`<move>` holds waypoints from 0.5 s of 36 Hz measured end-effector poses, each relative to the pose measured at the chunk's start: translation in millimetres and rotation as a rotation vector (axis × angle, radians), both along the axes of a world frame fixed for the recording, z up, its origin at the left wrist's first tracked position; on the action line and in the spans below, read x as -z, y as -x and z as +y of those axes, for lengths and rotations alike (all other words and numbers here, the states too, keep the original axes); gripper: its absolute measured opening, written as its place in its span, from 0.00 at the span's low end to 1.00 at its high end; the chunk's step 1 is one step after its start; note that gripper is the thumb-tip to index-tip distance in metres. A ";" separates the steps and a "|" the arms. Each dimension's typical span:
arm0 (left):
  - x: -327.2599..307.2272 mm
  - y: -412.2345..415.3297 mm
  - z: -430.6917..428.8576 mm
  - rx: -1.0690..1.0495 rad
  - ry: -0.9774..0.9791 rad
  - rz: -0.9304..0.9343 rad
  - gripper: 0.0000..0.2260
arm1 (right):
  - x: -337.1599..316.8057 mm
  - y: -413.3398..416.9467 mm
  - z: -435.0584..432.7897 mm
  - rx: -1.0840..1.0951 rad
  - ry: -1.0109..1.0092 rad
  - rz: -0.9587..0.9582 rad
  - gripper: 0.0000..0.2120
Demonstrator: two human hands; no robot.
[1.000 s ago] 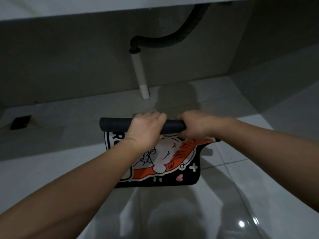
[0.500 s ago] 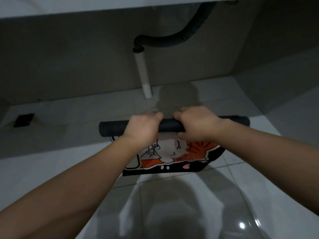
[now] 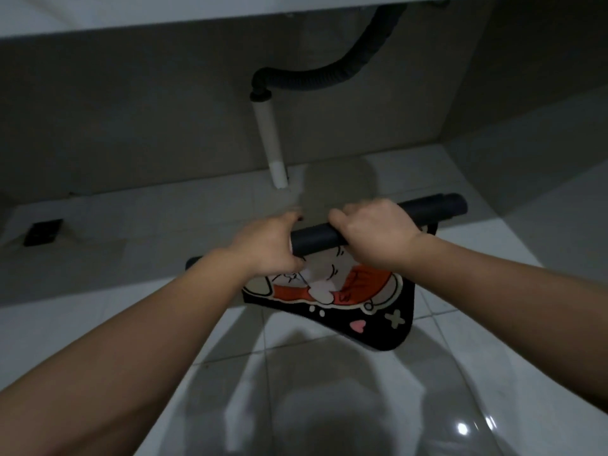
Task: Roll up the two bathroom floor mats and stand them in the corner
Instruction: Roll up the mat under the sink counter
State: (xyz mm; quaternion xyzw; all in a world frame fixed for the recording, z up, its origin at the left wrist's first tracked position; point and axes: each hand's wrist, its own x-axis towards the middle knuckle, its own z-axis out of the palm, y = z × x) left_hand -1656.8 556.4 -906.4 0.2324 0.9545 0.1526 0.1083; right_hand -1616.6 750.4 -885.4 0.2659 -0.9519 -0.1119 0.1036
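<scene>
A black bathroom mat point(image 3: 332, 291) with an orange and white cartoon print is partly rolled into a dark tube that I hold in the air above the white tiled floor. The tube tilts, its right end higher. My left hand point(image 3: 266, 245) grips the tube near its middle. Just to the right of it, my right hand point(image 3: 375, 235) curls over the top of the roll. The unrolled flap hangs below both hands, with a pink heart and a white cross at its lower right corner. Only one mat is in view.
A white drain pipe point(image 3: 271, 143) joined to a black corrugated hose point(image 3: 332, 77) stands against the grey wall point(image 3: 131, 110) under the counter. A dark square floor drain point(image 3: 43, 232) sits at the left. A wall corner lies at the back right.
The roll has shifted right and tilted, right end up. More of the mat is wound in, so the hanging flap is shorter. Both hands turned with the roll.
</scene>
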 end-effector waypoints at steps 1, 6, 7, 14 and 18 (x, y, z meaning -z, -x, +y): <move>0.3 0.1 -0.5 0.006 -0.024 -0.037 0.29 | 1.3 0.0 -0.2 -0.027 -0.010 0.059 0.09; 2.5 -2.6 -2.1 0.053 0.071 0.218 0.12 | 13.6 4.2 -4.9 0.013 -0.004 0.148 0.12; 4.3 -3.9 -1.8 0.059 0.088 0.284 0.12 | 13.9 4.5 -5.7 0.030 0.006 0.107 0.13; 10.3 -14.1 1.9 0.147 0.120 0.702 0.15 | -8.2 13.7 -3.4 0.251 0.154 -0.521 0.21; 10.2 -14.2 6.4 0.137 0.091 0.744 0.18 | -11.0 13.3 -1.3 0.298 0.253 -0.581 0.14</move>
